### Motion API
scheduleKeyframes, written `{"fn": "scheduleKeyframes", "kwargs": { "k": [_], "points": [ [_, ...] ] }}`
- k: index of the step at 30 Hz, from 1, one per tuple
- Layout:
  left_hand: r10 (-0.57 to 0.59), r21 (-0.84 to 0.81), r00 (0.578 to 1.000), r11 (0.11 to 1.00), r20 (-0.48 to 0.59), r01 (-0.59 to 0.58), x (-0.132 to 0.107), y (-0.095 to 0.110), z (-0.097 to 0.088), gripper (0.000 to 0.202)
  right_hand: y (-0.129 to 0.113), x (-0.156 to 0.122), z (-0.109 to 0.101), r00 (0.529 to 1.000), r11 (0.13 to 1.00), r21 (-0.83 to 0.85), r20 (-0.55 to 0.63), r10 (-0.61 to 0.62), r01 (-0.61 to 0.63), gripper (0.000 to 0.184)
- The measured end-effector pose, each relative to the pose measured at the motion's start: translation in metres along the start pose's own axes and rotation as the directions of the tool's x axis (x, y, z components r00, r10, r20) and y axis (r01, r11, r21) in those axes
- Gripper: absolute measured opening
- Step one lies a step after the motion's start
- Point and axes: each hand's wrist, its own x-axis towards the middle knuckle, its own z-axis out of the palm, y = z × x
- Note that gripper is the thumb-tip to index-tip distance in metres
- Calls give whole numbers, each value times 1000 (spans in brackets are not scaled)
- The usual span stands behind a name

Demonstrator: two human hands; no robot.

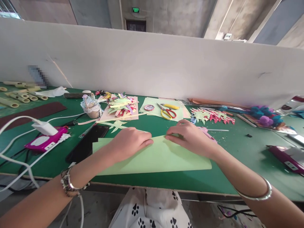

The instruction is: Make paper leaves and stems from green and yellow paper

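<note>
A light green sheet of paper (156, 160) lies across the front of the table, apparently folded over. My left hand (131, 142) rests on its left part, fingers curled and pressed together on the far edge. On the right, my right hand (186, 136) grips the same far edge between thumb and fingers. A narrow gap of paper edge shows between the two hands. Just beyond them, scissors (166, 113) with yellow and red handles lie on pale paper sheets (148, 106). A pink-handled tool (209, 134) is partly hidden behind my right hand.
A black phone (82, 147) lies left of the paper. Magenta power strips (45, 141) with white cables stand at both sides. Cut paper strips (121, 106), red and green zigzag pieces (213, 115) and a small basket (93, 109) line the back, before a white partition (142, 63).
</note>
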Motion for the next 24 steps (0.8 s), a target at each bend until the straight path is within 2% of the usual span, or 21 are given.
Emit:
{"fn": "scheduleKeyframes", "kwargs": {
  "k": [4, 7, 12, 16, 18, 20, 22, 24],
  "points": [
    [-15, 2, 1000, 1000, -20, 15, -6, -8, -8, 39, 8, -6, -7, 989, 993, 28, -91, 117, -115, 26],
    [-26, -32, 999, 999, -30, 25, -12, -13, -10, 39, 14, -13, -13, 982, 987, 84, -120, 145, -136, 25],
    [1, -55, 998, 998, -69, -4, -13, -6, -8, 35, 7, -18, -10, 978, 979, 199, -187, 90, -52, 23],
    [72, -47, 982, 996, -174, -81, -5, 9, -8, 36, -9, -16, -9, 941, 975, 224, -330, 67, 9, 15],
    [90, -15, 966, 995, -241, -96, -3, 13, -9, 38, -14, -14, -10, 895, 965, 261, -421, 146, -34, 14],
    [88, 23, 947, 996, -309, -85, -3, 12, -9, 40, -14, -13, -10, 853, 942, 312, -451, 262, -124, 17],
    [66, 42, 937, 998, -344, -55, -5, 8, -10, 39, -13, -13, -8, 836, 906, 366, -412, 362, -212, 22],
    [41, 37, 938, 999, -343, -30, -8, 4, -10, 38, -12, -12, -5, 835, 859, 437, -340, 433, -267, 35]
  ]
}}
